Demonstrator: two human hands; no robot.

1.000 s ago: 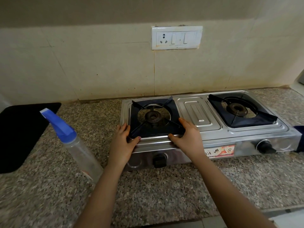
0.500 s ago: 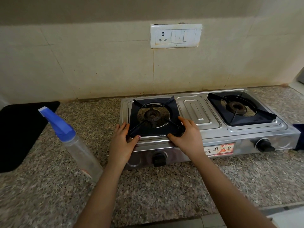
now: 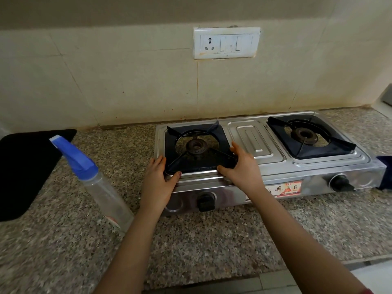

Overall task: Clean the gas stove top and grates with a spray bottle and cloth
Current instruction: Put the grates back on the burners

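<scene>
Left hand [image 3: 158, 184] and right hand [image 3: 242, 171] unmoved at near corners of grate [image 3: 219, 137]

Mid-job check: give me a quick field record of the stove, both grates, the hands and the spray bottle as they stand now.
left hand: grips front-left corner of left grate
right hand: grips front-right corner of left grate
left grate: over left burner; lifted or seated cannot be told
right grate: seated on stove, untouched
spray bottle: standing on countertop, left of stove, not held
cloth: none clearly seen; dark blue item at stove's right end, partly hidden
</scene>
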